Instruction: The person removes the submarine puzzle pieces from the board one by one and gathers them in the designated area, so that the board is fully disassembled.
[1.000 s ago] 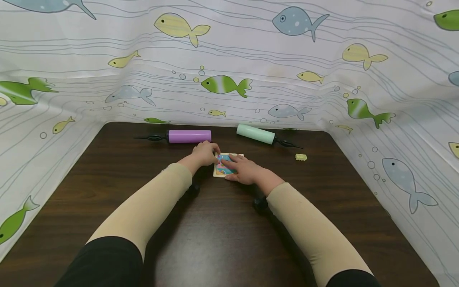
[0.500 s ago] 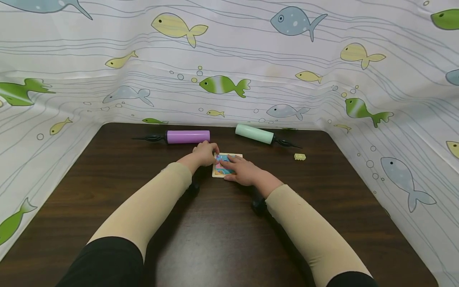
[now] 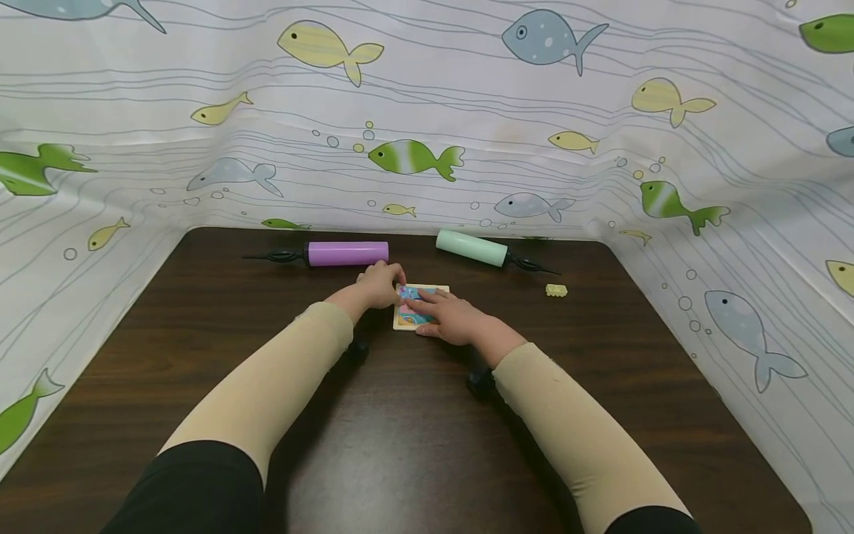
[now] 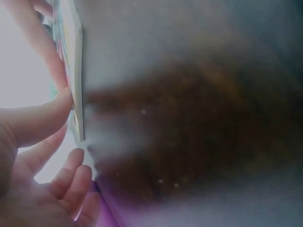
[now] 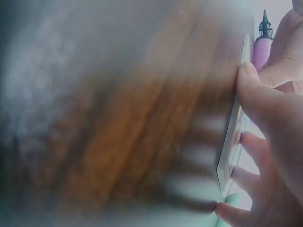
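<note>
A small square picture board (image 3: 407,319) with a pale rim and a blue and pink picture lies on the table, like a tray puzzle. Over its upper left corner bends my left hand (image 3: 379,286); in the left wrist view thumb (image 4: 54,113) and index finger come together at the picture face, and I cannot tell whether a piece is between them. My right hand (image 3: 460,317) rests on the board's right half with its fingers spread. The right wrist view has the right thumb (image 5: 248,78) at the board's near edge and other fingertips on its face.
Behind the board lie a purple hand pump (image 3: 347,253) on the left and a mint green hand pump (image 3: 471,248) on the right, both with black ends. A pale yellow block (image 3: 556,290) lies to the right. A fish-patterned cloth (image 3: 414,96) hangs around the dark wooden table (image 3: 373,437).
The whole head view shifts slightly to the left. Both hands stay at the same places on the board.
</note>
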A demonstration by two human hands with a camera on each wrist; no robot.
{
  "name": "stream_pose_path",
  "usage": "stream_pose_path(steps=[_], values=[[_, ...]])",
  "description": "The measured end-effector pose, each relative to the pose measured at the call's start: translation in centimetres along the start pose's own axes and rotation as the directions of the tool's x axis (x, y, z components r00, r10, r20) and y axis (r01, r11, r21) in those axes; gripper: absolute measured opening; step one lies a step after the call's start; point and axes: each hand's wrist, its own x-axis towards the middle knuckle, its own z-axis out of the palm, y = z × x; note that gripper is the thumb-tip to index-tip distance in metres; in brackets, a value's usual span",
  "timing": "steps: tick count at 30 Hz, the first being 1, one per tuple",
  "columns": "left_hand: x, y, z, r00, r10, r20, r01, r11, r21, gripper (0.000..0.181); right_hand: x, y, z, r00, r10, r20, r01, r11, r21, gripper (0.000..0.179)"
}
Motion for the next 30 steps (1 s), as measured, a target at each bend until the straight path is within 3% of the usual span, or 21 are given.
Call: stream_pose_path(steps=[12,21,30], values=[[0.07,-0.44,0.0,0.999,0.012,-0.033,-0.013,0.999,-0.048,0.027,-0.21,0.28,-0.5,0.998,-0.054,0.018,0.053,0.994,0.094,0.061],[0.13,-0.4,0.12,0.999,0.009,-0.04,-0.011,0.999,-0.049,0.031,-0.33,0.2,-0.57,0.999,-0.042,0.03,0.038,0.993,0.107,0.062],[0.11,-0.14,0.09,0.993,0.03,-0.114,-0.054,0.976,-0.212,0.011,-0.4,0.09,-0.74,0.999,-0.038,0.035,0.034,0.994,0.109,0.061]])
